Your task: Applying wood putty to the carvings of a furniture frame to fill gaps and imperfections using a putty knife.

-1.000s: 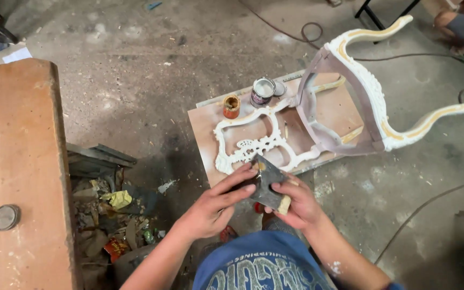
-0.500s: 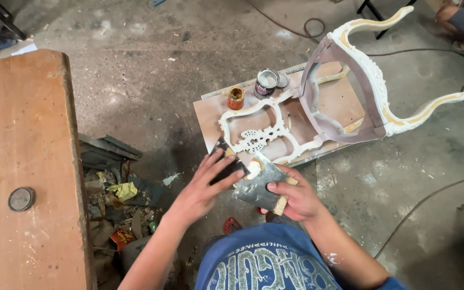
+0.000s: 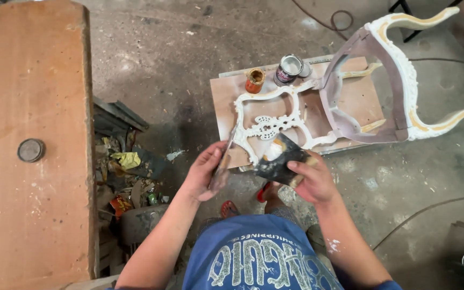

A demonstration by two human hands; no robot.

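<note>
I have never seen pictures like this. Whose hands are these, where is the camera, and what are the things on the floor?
There is no machine here. A person wears a camera on the head, so the one picture looks down at that person's own two bare hands and blue shirt.

The left hand holds a thin flat blade, probably a putty knife. The right hand holds a dark flat board with a pale dab of paste on it.

Beyond the hands, a carved white chair frame lies on its side on a flat wooden panel on the concrete floor. On the panel also stand an open tin and a small orange-brown pot.

At the left is a large wooden table top with a round metal lid on it. Scraps and rubbish lie beside it.
</note>
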